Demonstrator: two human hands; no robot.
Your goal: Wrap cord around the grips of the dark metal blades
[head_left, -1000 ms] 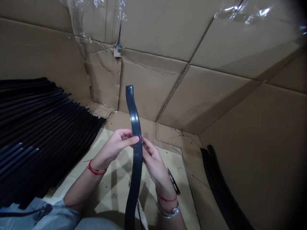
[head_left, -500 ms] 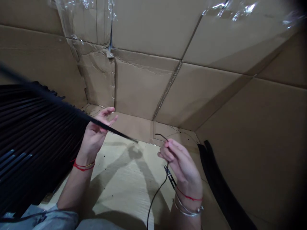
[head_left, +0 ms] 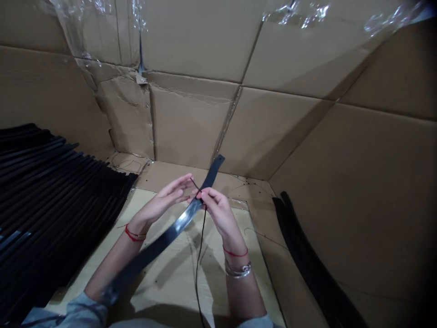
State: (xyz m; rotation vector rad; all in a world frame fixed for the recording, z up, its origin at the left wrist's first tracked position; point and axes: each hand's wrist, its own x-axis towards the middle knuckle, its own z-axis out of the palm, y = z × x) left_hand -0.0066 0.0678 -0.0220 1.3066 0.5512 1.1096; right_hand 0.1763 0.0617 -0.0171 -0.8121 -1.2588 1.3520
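A long, flat black strip (head_left: pixel 175 228) slants upward from over my left forearm to beyond my fingers, with a small hole near its far end. My left hand (head_left: pixel 167 198) holds it at the middle of the view, some fingers stretched out past its edge. My right hand (head_left: pixel 218 209) pinches a thin black cord (head_left: pixel 199 269) against the strip. The cord's short end pokes up toward my left fingertips, and its long part hangs down to the bottom edge. Where the cord meets the strip, my fingers partly hide it.
Many black strips (head_left: pixel 64 205) are piled on the left. Two more dark strips (head_left: pixel 307 255) lean along the right side. Creased cardboard walls (head_left: pixel 191 118) with clear tape enclose the pale board (head_left: pixel 170 278) below, and loose cord bits lie in the corners.
My hands have come together at the middle. The strip has swung from pointing down-right to slanting up-right, and the cord is now against it. The dark snips near my right hand are out of sight.
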